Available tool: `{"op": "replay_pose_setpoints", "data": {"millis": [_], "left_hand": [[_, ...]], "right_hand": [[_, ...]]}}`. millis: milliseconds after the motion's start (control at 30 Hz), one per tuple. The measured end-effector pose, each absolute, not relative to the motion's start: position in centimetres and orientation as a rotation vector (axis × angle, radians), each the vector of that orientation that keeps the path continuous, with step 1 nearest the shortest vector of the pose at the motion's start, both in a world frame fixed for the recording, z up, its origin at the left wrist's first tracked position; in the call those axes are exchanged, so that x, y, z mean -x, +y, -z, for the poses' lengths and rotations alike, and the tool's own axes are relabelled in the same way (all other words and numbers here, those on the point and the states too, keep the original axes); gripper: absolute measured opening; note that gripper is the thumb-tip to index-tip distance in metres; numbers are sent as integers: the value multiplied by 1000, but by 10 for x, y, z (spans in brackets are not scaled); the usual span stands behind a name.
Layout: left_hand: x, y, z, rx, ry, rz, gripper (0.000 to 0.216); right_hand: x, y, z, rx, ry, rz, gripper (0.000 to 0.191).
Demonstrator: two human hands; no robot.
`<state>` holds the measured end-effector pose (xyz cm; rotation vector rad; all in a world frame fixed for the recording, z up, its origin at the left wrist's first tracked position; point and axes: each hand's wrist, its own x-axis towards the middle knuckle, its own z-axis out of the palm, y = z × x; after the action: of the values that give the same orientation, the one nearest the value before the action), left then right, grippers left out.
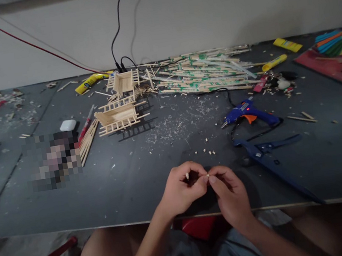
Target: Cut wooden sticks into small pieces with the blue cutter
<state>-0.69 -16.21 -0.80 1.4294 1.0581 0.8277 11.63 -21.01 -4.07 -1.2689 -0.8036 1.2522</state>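
My left hand (181,191) and my right hand (233,191) meet fingertip to fingertip near the table's front edge. Between their pinched thumbs and forefingers is a tiny pale wooden piece (208,175). The pale end of a wooden stick (187,176) pokes out from the curled fingers of my left hand; the rest of it is hidden. Just beyond the hands lie several small cut wooden bits (209,152). To the right rest a blue glue gun (246,114), its red light on, and a dark blue hand cutter (270,164).
Two small wooden stick-built carts (117,117) stand at the back left of the dark table (132,173). Bundled wrapped chopsticks (204,73) lie along the wall. Loose sticks (90,140), a white case (68,125), yellow glue tubes (274,62) and a red packet (333,65) lie around.
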Motion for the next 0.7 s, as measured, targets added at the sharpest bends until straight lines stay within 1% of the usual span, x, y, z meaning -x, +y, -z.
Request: {"op": "replay_pose_setpoints", "data": {"millis": [333,700], "left_hand": [[7,-160,8,-1478,1074,-775,11],[4,-161,6,-1617,1125,-831,10]], "right_hand": [[-116,-213,44,1283,-838,-1171,3],[-115,-213,37,1372,-882,-1128,6]]}}
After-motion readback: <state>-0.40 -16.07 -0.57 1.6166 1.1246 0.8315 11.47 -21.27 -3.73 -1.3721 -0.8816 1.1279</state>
